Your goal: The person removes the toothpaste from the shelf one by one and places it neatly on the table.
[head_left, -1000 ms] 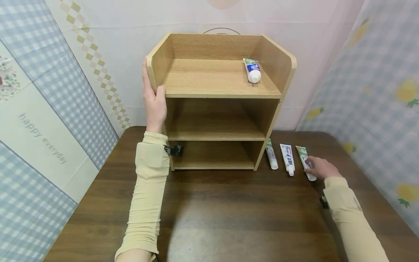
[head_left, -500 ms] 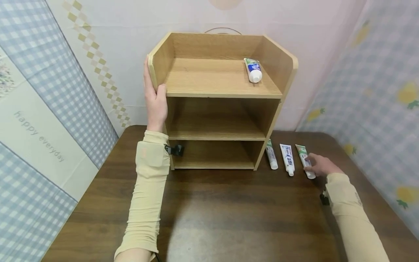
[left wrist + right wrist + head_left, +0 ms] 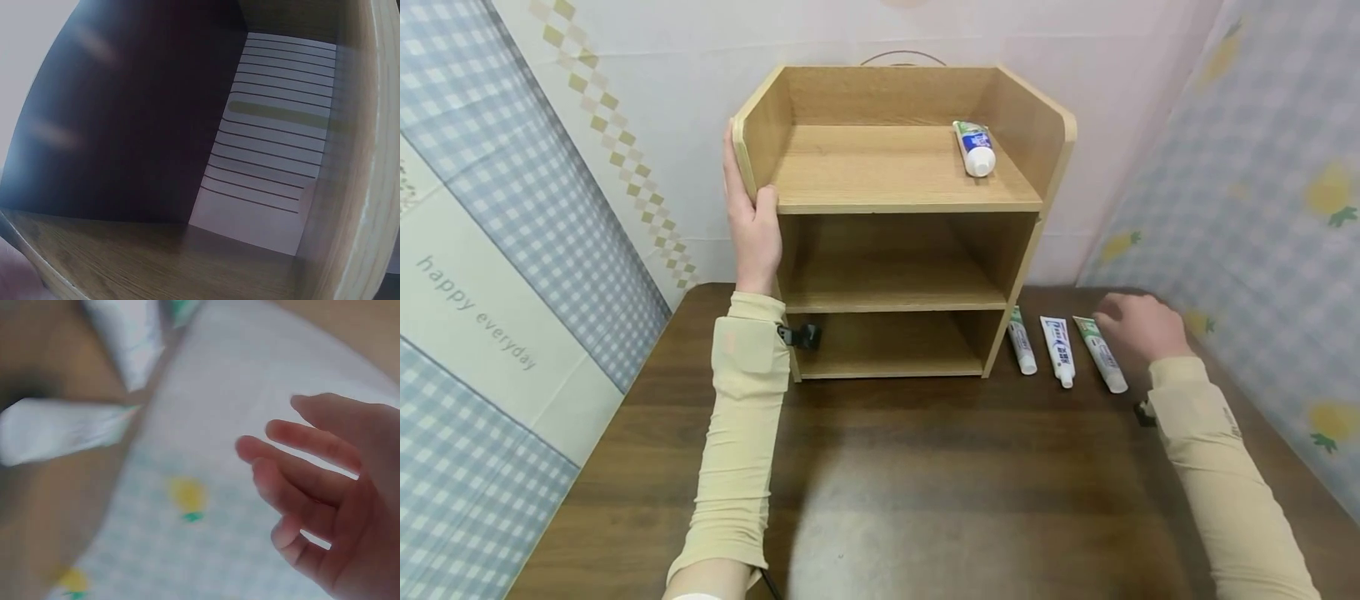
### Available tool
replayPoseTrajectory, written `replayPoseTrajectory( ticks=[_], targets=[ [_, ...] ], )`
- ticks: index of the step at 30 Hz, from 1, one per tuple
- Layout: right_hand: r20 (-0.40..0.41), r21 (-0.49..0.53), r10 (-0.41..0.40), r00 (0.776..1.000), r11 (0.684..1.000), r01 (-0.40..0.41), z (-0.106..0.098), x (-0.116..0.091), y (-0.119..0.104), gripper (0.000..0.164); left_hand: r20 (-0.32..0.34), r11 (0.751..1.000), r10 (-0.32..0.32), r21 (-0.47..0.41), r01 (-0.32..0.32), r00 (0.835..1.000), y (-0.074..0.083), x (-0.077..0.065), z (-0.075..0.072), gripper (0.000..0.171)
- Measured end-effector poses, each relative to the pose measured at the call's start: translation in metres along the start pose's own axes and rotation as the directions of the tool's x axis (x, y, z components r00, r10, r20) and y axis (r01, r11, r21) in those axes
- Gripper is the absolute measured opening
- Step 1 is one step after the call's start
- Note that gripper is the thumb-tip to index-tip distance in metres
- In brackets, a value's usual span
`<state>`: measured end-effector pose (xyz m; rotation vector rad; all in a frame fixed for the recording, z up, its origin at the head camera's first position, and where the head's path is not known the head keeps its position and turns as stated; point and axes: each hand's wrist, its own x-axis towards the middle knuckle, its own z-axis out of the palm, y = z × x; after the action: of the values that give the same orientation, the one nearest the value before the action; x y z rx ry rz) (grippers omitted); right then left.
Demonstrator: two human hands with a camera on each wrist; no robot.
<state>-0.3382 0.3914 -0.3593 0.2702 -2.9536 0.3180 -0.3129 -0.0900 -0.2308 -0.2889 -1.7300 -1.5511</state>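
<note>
My left hand grips the left side panel of a light wooden shelf unit, thumb at the front edge and fingers along the outer side. In the head view a toothpaste tube with a white cap lies at the right of the top shelf. My right hand hovers beside the rightmost green-and-white toothpaste tube; in the right wrist view its loosely bent fingers hold nothing. A blue-and-white toothpaste tube and another green-and-white tube lie to its left, the latter partly hidden by the unit.
Everything stands on a dark brown wooden table. A pale cloth wall hangs behind the unit, with a pineapple-print cloth on the right and a blue checked cloth on the left.
My right hand has come off the rightmost toothpaste tube, moving up and slightly back, and the tube stays on the table. The left hand keeps its grip on the shelf unit.
</note>
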Motion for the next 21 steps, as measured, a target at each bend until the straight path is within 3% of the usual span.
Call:
replayPoseTrajectory(
  ticks=[4, 6, 8, 11, 13, 15, 19, 21],
  targets=[
    [-0.128, 0.039, -0.05, 0.991, 0.998, 0.055, -0.025, -0.003, -0.04, 0.032, -0.003, 1.0, 0.0, 0.003, 0.0, 1.0, -0.001, 0.0, 0.0, 0.074],
    [-0.217, 0.057, -0.09, 0.972, 0.993, 0.105, -0.036, -0.005, -0.062, 0.03, -0.004, 1.0, -0.001, 0.002, 0.001, 1.0, -0.001, 0.0, 0.001, 0.074],
    [-0.338, 0.061, -0.151, 0.929, 0.981, 0.182, -0.046, -0.007, -0.085, 0.025, -0.007, 1.0, 0.001, 0.002, -0.001, 1.0, -0.001, 0.001, 0.0, 0.074],
    [-0.503, 0.035, -0.23, 0.833, 0.958, 0.286, -0.057, -0.007, -0.116, 0.017, -0.016, 1.0, 0.001, 0.002, -0.001, 1.0, 0.0, 0.001, 0.0, 0.074],
    [-0.566, 0.009, -0.278, 0.776, 0.939, 0.343, -0.065, -0.007, -0.134, 0.013, -0.019, 1.0, -0.002, 0.007, 0.003, 1.0, 0.001, 0.002, -0.001, 0.074],
    [-0.6, -0.005, -0.307, 0.738, 0.925, 0.38, -0.072, -0.006, -0.149, 0.011, -0.017, 1.0, -0.001, 0.009, 0.001, 1.0, 0.001, 0.001, -0.001, 0.074],
    [-0.638, -0.018, -0.352, 0.685, 0.896, 0.444, -0.084, -0.002, -0.175, 0.012, -0.001, 1.0, -0.003, 0.004, 0.003, 1.0, 0.001, -0.001, -0.001, 0.073],
    [-0.668, -0.033, -0.376, 0.642, 0.877, 0.479, -0.088, 0.004, -0.185, 0.013, 0.006, 1.0, -0.003, 0.001, 0.003, 1.0, 0.0, -0.001, -0.001, 0.073]
  ],
)
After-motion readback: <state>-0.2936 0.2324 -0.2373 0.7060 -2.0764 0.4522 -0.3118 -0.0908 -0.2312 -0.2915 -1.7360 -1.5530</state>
